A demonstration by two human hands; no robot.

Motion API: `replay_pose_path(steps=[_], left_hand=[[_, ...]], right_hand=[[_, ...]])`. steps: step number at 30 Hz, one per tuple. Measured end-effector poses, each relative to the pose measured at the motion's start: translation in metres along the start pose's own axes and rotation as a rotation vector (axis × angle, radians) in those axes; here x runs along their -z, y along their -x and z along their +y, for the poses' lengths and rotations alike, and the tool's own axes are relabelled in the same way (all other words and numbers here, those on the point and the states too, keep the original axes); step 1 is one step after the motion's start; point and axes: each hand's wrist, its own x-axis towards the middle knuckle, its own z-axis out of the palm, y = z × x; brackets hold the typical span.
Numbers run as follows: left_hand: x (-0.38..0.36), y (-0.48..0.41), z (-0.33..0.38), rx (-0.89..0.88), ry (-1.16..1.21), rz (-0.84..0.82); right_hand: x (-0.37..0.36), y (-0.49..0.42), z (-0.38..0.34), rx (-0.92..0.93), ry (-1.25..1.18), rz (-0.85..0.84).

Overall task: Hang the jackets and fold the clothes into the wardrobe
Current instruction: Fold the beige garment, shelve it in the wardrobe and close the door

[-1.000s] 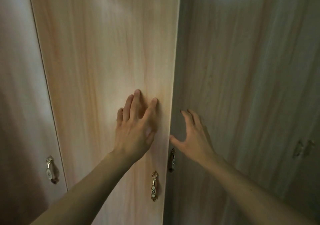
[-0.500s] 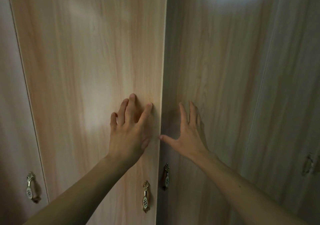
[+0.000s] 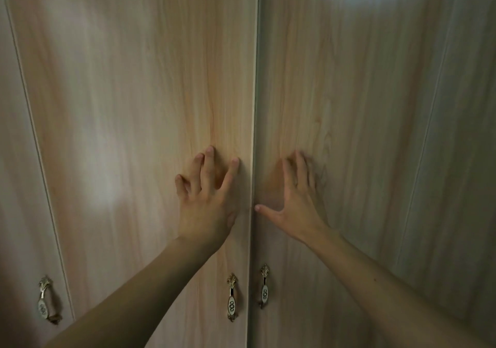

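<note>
Two light wood wardrobe doors fill the view and meet at a thin seam down the middle. My left hand (image 3: 208,200) presses flat with spread fingers on the left door (image 3: 139,106), just beside the seam. On the right door (image 3: 349,106) my right hand (image 3: 298,200) lies flat too, its thumb stretched toward the seam. Neither hand holds anything. No jackets or other clothes show; the inside of the wardrobe is hidden behind the doors.
Ornate metal handles hang below my hands: one on the left door (image 3: 231,296), one on the right door (image 3: 264,286). A further door at the far left (image 3: 16,186) carries its own handle (image 3: 44,299). Another door panel sits at the far right (image 3: 467,159).
The right door has swung in until it lines up with the left one, closing the dark gap. Both hands stayed pressed on the doors, and the view shifted closer.
</note>
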Motion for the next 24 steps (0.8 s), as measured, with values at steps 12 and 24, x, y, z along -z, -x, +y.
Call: replay_pose_path(steps=[12,24], left_hand=[[-0.033,-0.020,0.004,0.038,-0.005,0.066],[-0.021,-0.019,0.009,0.035,-0.051,-0.005]], right_hand=[[-0.035,-0.011,0.005,-0.011,0.218,0.043],[-0.024,-0.006,0.013,0.014,0.236,-0.001]])
